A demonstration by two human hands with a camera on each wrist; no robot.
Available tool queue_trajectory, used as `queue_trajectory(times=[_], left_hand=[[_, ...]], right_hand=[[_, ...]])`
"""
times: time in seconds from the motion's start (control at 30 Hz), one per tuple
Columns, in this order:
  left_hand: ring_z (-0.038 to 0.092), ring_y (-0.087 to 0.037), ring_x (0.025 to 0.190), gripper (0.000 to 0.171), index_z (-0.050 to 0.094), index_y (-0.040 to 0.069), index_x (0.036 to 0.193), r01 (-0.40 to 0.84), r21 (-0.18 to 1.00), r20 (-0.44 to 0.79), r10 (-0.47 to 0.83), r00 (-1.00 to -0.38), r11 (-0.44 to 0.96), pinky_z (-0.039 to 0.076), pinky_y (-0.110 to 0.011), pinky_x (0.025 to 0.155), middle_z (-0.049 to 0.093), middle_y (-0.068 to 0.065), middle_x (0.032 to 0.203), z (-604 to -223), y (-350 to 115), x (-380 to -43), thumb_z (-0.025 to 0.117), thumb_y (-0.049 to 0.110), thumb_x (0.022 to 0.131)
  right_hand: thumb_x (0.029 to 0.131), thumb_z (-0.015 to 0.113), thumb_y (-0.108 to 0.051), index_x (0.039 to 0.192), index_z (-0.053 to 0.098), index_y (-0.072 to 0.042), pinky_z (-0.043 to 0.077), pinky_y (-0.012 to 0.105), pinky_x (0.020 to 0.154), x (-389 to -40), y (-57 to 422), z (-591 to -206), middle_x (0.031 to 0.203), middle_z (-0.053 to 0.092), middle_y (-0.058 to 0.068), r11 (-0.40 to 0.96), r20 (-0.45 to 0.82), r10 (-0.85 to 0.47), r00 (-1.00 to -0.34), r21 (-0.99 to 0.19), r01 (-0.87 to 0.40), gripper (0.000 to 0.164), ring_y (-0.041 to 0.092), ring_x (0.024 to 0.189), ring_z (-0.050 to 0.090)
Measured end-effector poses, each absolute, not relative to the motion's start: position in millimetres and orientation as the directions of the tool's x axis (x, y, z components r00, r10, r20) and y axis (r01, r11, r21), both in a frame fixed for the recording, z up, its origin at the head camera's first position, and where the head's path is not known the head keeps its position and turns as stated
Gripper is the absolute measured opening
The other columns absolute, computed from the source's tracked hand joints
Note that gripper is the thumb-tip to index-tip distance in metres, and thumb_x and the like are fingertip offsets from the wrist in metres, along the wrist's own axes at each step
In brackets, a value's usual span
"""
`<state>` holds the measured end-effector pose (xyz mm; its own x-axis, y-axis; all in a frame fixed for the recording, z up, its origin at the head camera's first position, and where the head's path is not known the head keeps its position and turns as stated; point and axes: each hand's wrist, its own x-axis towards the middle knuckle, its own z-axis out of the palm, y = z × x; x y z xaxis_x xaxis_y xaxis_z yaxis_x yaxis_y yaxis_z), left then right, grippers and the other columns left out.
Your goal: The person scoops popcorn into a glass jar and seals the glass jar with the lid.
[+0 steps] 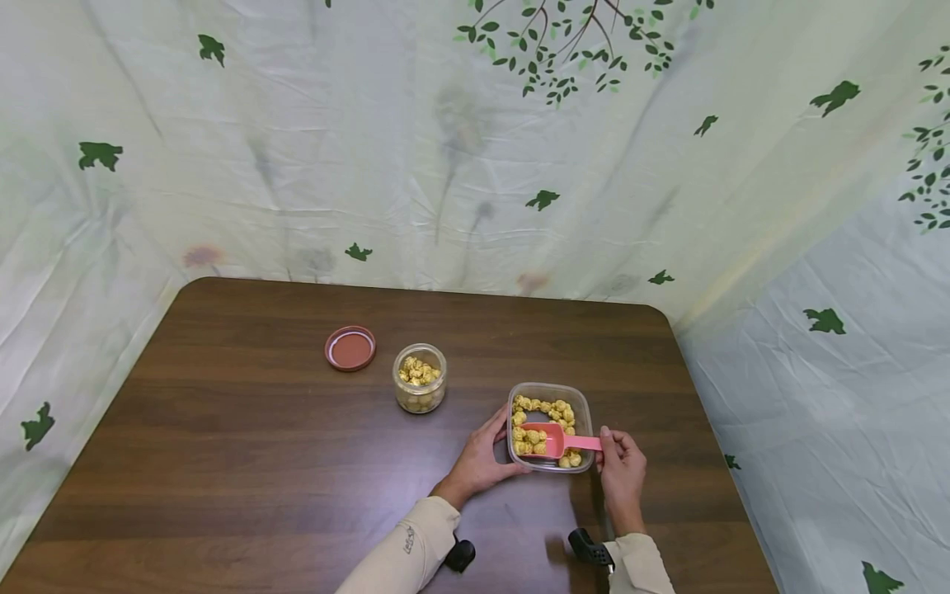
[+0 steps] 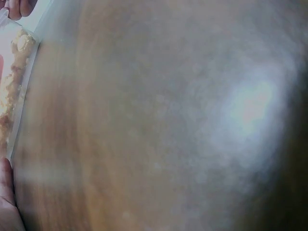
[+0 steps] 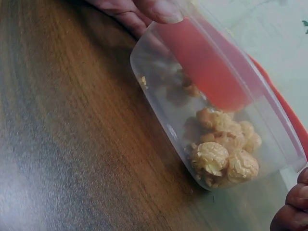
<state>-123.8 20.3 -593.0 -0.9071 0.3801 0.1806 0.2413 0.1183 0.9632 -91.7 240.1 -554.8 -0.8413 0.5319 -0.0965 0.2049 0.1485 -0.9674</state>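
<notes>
A clear plastic container [image 1: 586,410] holds round pieces of caramel-coloured popcorn [image 1: 558,408]. My left hand [image 1: 478,464] grips its left side, thumb at the near corner and fingers along the wall. With my right hand [image 1: 623,474] I pinch the handle of a pink scoop [image 1: 555,441], which lies level over the container with popcorn in its bowl. The right wrist view shows the scoop through the clear wall [image 3: 168,130], with popcorn [image 3: 211,158] heaped at the container's near end. Only the left thumb [image 2: 6,185] and a strip of the container appear in the left wrist view.
Left of the container stands a glass jar [image 1: 420,400] partly filled with popcorn, its top uncovered. A reddish-brown lid [image 1: 350,349] lies beside it, inner side up. The brown wooden table [image 1: 260,445] meets a leaf-patterned cloth [image 1: 416,165] at the back.
</notes>
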Motion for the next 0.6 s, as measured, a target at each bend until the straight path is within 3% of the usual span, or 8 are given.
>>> queue_trajectory(times=[0.3,0.6], left_hand=[[0.04,-0.027,0.135,0.104,0.028,-0.001,0.149,0.218,0.96,0.137,0.391,-0.91,0.173,0.042,-0.031,0.103,0.031,-0.017,0.153,-593.7,20.4,-124.1,0.089,0.015,0.067],[0.04,-0.029,0.135,0.103,0.028,-0.002,0.149,0.237,0.956,0.153,0.391,-0.908,0.175,0.043,-0.033,0.102,0.032,-0.019,0.153,-593.5,20.2,-125.0,0.089,0.016,0.068]], right_hand=[[0.098,0.057,-0.027,0.102,0.058,0.01,0.041,0.018,0.047,-90.7,240.1,-553.3,0.065,0.052,-0.002,0.075,-0.165,0.549,-0.819,-0.967,0.245,0.037,0.007,0.055,0.046],[0.097,0.057,-0.03,0.102,0.058,0.007,0.04,0.017,0.047,-90.2,245.1,-559.2,0.064,0.051,-0.004,0.027,-0.183,0.568,-0.802,-0.97,0.241,0.038,0.007,0.055,0.045]])
